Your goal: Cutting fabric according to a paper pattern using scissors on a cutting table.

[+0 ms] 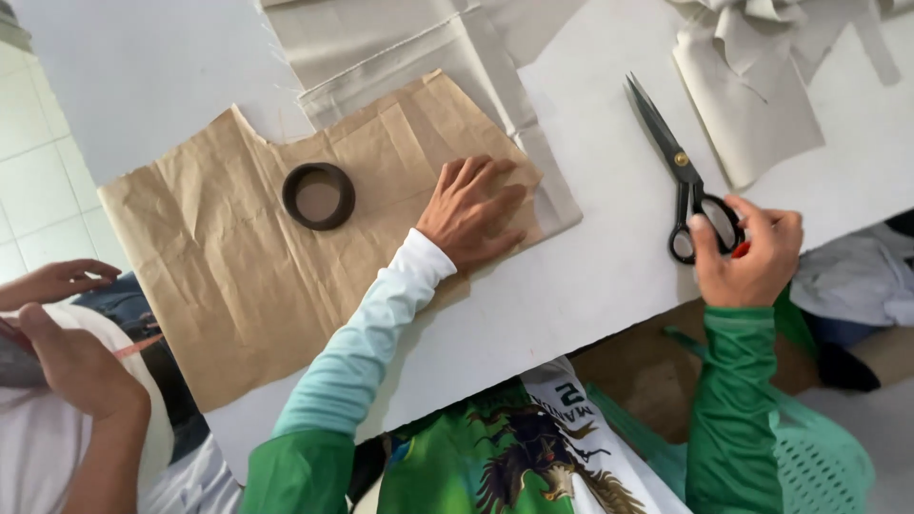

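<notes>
My left hand [471,211] lies flat, fingers spread, on the right edge of a creased brown paper pattern [228,247] spread on the white table [590,276]. A dark ring-shaped weight [318,195] rests on the paper to the left of that hand. Under the paper's far edge lies folded beige fabric [400,48]. My right hand [747,252] grips the handles of black scissors [678,171] lying on the table, with blades closed and pointing away from me.
More beige fabric pieces [762,76] are heaped at the table's far right. Another person's two hands [67,333] are at the left edge, by a white cloth. A green plastic chair [819,457] stands below the table at right.
</notes>
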